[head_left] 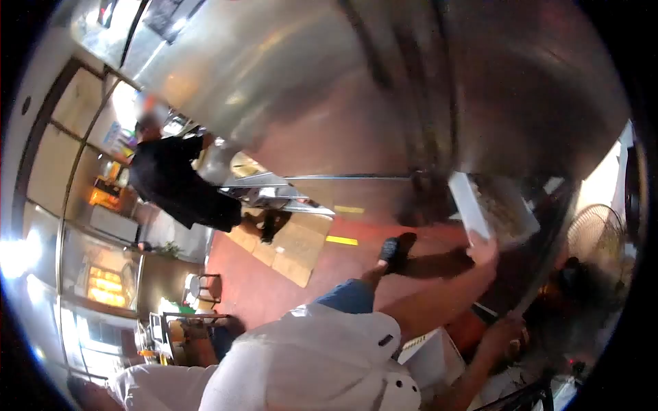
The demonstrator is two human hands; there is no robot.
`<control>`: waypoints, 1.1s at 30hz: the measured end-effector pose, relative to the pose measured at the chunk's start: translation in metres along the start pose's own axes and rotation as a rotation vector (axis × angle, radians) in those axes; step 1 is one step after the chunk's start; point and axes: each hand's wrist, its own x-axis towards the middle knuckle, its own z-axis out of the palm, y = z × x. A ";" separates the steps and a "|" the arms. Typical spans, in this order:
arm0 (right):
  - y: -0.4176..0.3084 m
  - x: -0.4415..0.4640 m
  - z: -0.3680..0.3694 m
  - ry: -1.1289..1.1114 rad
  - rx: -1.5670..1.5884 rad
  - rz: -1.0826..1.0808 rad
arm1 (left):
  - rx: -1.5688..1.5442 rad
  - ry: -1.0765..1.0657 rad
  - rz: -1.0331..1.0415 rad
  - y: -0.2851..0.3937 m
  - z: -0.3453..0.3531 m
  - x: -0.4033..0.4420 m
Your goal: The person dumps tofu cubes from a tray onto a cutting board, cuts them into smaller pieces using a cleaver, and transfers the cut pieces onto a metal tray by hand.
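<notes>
White box (470, 204), open on its visible side, shown at the near edge of the steel counter (274, 116); whether it sits lower than that edge cannot be told. My left hand (484, 251) is narrow, its fingers apparently closed on the near end of the box's wall. My right hand (506, 337) is apart from the box, near dark, blurred clutter on my right; I cannot tell whether it is wide or narrow, or whether it holds anything. The brownish-grey contents of the box are too blurred to identify.

Handling, in my judgement: one hand at one end gives me little control of tilt, so I should keep the box level and, if it is heavy, bring the right hand to the opposite wall. A slow, straight path would spare the contents and keep the corner off the counter's edge.

Surroundings: a white tub (439, 361) lies between my forearms and would crowd the right arm; a wire-guarded fan (595, 231) stands farther right, limiting a swing that way. On the red floor (257, 286) are a dark shoe (393, 251) and, farther left, a sheet of cardboard (296, 255), beside which a co-worker in black (171, 177) stands, well apart from my hands.
</notes>
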 end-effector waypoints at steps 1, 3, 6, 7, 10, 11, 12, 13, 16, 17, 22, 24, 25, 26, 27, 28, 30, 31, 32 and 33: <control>-0.003 0.000 -0.002 0.002 0.003 0.001 | -0.022 -0.008 -0.004 -0.003 -0.004 0.009; -0.011 -0.005 -0.003 0.015 0.003 0.010 | -0.072 -0.040 -0.019 -0.012 -0.015 0.035; -0.029 -0.010 -0.006 0.022 -0.007 0.020 | -0.128 -0.079 -0.044 -0.041 -0.027 0.087; -0.036 -0.010 -0.008 0.015 -0.004 0.028 | -0.132 -0.088 -0.055 -0.051 -0.030 0.105; -0.048 -0.007 -0.015 -0.115 0.094 0.207 | -0.106 -0.116 -0.056 -0.073 -0.037 0.161; -0.048 -0.006 -0.018 -0.180 0.145 0.307 | -0.077 -0.126 -0.058 -0.080 -0.038 0.179; -0.038 -0.007 -0.010 -0.173 0.136 0.268 | -0.026 -0.140 -0.059 -0.088 -0.038 0.197; -0.032 -0.007 -0.001 -0.166 0.128 0.227 | 0.048 -0.155 -0.057 -0.098 -0.038 0.217; -0.038 -0.011 0.000 -0.095 0.064 0.249 | 0.696 -0.200 -0.051 -0.118 -0.031 0.285; -0.041 -0.010 -0.001 -0.086 0.059 0.242 | 1.110 -0.293 -0.014 -0.127 -0.030 0.309; -0.018 -0.020 0.022 -0.054 -0.008 0.196 | 1.929 -0.466 0.038 -0.154 -0.011 0.345; -0.019 -0.016 0.025 -0.008 -0.080 0.174 | 1.864 -0.409 -0.007 -0.154 0.003 0.340; -0.016 -0.014 0.027 -0.006 -0.094 0.180 | 1.827 -0.384 -0.022 -0.154 0.008 0.341; -0.011 -0.016 0.028 -0.018 -0.165 0.133 | 1.791 -0.374 -0.031 -0.154 0.012 0.341; -0.004 -0.018 0.029 -0.031 -0.233 0.082 | 1.751 -0.365 -0.038 -0.154 0.014 0.344; 0.006 -0.021 0.033 -0.033 -0.240 0.086 | 1.713 -0.356 -0.044 -0.153 0.014 0.344; 0.012 -0.020 0.032 0.014 -0.305 -0.073 | 1.614 -0.363 -0.038 -0.153 0.009 0.345; 0.015 -0.020 0.032 0.032 -0.332 -0.126 | 1.567 -0.366 -0.036 -0.153 0.005 0.345; 0.001 -0.015 0.021 -0.039 -0.239 0.034 | 1.525 -0.382 -0.038 -0.155 0.001 0.344; -0.005 -0.017 0.017 -0.079 -0.194 0.112 | 1.482 -0.395 -0.042 -0.156 -0.002 0.340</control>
